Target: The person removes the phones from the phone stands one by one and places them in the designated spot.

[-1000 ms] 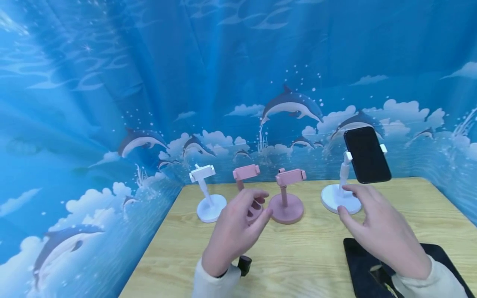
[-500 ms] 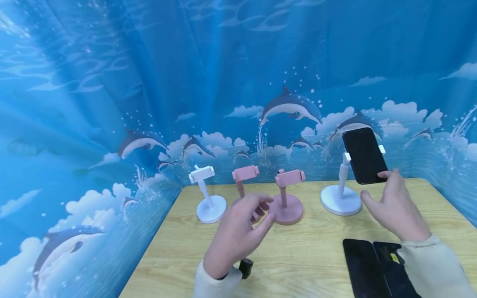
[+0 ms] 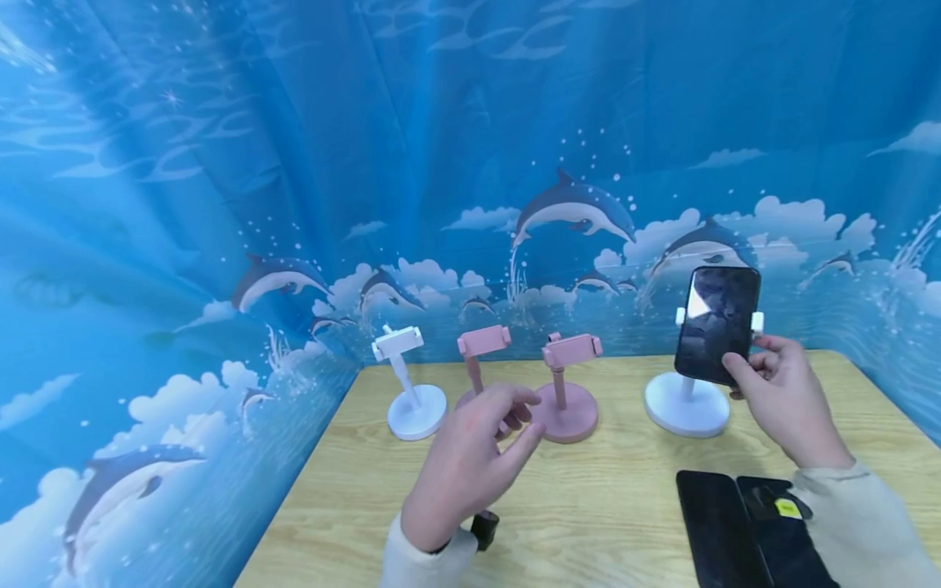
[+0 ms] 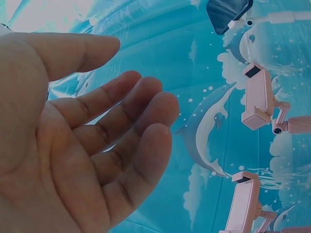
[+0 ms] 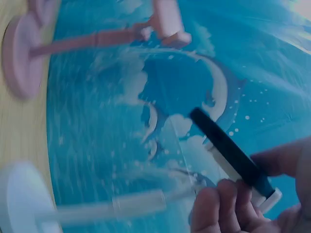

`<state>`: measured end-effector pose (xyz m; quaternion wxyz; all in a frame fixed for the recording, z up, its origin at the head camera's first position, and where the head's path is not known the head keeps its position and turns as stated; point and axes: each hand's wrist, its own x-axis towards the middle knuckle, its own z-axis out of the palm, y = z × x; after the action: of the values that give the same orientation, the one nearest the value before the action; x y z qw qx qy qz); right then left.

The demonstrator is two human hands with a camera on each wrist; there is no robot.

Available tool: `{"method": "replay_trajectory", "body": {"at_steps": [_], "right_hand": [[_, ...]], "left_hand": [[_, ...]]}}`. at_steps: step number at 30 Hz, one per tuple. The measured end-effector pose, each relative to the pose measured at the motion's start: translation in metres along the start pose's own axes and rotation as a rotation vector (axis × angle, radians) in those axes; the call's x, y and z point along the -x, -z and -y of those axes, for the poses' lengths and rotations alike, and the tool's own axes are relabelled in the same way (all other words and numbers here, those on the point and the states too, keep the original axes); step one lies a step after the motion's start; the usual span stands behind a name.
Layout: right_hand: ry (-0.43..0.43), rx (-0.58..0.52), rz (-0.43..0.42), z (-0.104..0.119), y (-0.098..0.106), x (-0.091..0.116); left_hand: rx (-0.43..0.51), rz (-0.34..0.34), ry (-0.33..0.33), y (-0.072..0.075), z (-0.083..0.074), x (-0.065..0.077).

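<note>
A black phone (image 3: 715, 322) sits clamped in a white phone stand (image 3: 687, 406) at the table's right. My right hand (image 3: 787, 400) pinches the phone's lower right corner, thumb on the screen and fingers behind. The right wrist view shows the phone (image 5: 228, 145) edge-on between thumb and curled fingers. My left hand (image 3: 470, 465) hovers over the table with relaxed fingers, in front of a pink phone stand (image 3: 483, 339) that it partly hides. Its palm (image 4: 63, 160) faces up in the left wrist view, holding nothing. Another pink phone stand (image 3: 568, 408) stands just right of it.
Another white phone stand (image 3: 416, 411) is at the far left of the row. Two black phones (image 3: 716, 523), side by side, lie near the front right, one partly under the right sleeve. A blue dolphin-print curtain (image 3: 441, 163) hangs behind the wooden table (image 3: 588, 506).
My right hand has moved up to the phone and taken hold of its lower corner. The clamped phone has turned more upright and its stand shifted slightly right and nearer. The left hand barely moved.
</note>
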<state>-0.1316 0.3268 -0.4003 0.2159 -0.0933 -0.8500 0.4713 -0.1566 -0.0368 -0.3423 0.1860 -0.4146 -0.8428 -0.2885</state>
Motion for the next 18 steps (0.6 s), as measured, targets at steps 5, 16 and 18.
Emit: {"method": "replay_trajectory", "body": {"at_steps": [5,16,18], "right_hand": [[-0.053,-0.145,0.119,-0.0021,0.0030,-0.0021],[-0.009,-0.255,0.120,-0.0037,0.0041,-0.0045],[0.010,-0.237,0.103,-0.0033,0.0027,-0.0042]], "left_hand": [[-0.009,0.010,-0.011,-0.0006,-0.0013,0.0002],[0.014,0.031,-0.026,-0.0012,-0.0032,0.0007],[0.005,0.028,-0.034,-0.0012,-0.0034,0.0005]]}}
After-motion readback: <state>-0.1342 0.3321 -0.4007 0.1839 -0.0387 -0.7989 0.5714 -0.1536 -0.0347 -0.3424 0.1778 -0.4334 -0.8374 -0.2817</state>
